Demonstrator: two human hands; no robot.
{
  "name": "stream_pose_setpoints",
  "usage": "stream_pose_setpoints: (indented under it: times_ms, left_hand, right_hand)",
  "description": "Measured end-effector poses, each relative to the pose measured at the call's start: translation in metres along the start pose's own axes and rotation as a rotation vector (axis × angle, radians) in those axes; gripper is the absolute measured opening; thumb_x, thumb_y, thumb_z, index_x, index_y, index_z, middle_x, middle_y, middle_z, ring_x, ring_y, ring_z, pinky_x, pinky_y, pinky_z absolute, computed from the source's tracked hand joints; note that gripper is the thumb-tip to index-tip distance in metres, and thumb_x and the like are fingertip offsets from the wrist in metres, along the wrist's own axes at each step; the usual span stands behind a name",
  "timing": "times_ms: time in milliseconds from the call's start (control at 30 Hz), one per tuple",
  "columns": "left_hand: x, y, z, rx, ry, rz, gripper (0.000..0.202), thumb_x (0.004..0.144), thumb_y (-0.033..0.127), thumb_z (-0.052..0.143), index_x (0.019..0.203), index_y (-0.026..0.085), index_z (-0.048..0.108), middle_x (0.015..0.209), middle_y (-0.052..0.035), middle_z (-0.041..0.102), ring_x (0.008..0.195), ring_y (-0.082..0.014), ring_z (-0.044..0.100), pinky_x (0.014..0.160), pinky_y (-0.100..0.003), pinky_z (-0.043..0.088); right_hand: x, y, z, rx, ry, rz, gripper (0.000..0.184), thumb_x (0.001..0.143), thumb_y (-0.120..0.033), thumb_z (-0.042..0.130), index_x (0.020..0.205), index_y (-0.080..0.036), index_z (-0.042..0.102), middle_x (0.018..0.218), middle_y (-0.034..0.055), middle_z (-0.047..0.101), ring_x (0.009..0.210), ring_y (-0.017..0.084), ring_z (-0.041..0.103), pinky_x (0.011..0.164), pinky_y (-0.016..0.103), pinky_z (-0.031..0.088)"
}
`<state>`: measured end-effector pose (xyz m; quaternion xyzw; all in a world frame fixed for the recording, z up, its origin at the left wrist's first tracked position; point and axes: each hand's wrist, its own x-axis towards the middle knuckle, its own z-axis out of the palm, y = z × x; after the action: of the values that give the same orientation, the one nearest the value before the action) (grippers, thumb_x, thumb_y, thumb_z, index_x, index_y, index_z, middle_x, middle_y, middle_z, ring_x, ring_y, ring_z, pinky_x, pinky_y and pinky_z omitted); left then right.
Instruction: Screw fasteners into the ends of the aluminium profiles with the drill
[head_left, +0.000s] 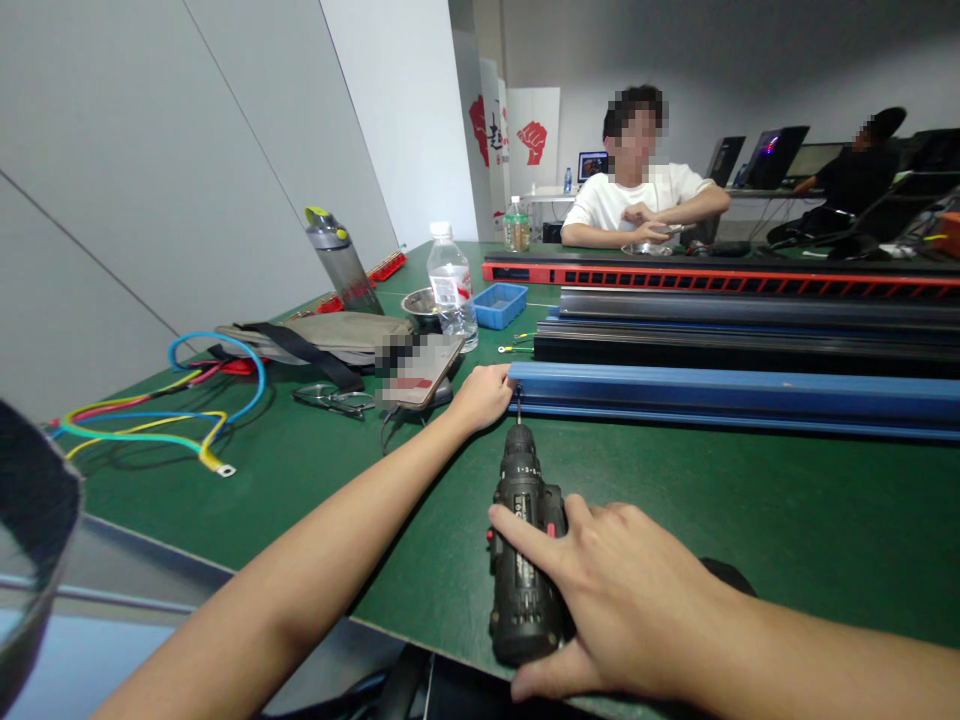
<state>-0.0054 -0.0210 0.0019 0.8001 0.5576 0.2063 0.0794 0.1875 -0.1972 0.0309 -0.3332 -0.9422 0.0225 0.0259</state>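
Observation:
A black cordless drill (525, 560) lies under my right hand (607, 580), whose fingers go round its right side while the thumb sits at the rear. Its bit points away from me and meets the near side of a long blue metal rail (720, 398) close to the rail's left end. My left hand (484, 395) is closed at that same end, its fingers gripping the rail there. What lies inside the left fingers is partly hidden.
Behind the blue rail lie black rails (675, 345) and a red slotted strip (720, 277). To the left are a phone (424, 370), a water bottle (452, 290), a blue tray (500, 305), a bag (322, 338) and coloured cables (150, 435). A person (637, 200) sits across the table.

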Motion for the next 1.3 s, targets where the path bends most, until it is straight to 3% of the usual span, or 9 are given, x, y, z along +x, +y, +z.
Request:
stream_pose_setpoints:
  times_ms: [933, 1300]
  left_hand:
    - [0.001, -0.002, 0.003, 0.022, 0.012, 0.014, 0.042, 0.095, 0.028, 0.034, 0.081, 0.015, 0.071, 0.085, -0.0124, 0.074, 0.078, -0.0232, 0.065, 0.069, -0.028, 0.043]
    - [0.002, -0.003, 0.004, 0.024, 0.024, 0.025, 0.044, 0.095, 0.031, 0.033, 0.078, 0.014, 0.070, 0.081, -0.0118, 0.072, 0.075, -0.0220, 0.062, 0.067, -0.027, 0.041]
  right_hand:
    - [0.000, -0.001, -0.004, 0.004, 0.006, 0.003, 0.110, 0.066, -0.092, 0.043, 0.152, -0.025, 0.030, 0.086, 0.0159, 0.064, 0.071, 0.034, 0.066, 0.058, 0.043, 0.051]
    - [-0.001, 0.000, -0.010, 0.018, -0.031, 0.007, 0.105, 0.071, -0.090, 0.041, 0.153, -0.026, 0.029, 0.085, 0.0145, 0.063, 0.073, 0.034, 0.065, 0.059, 0.039, 0.049]
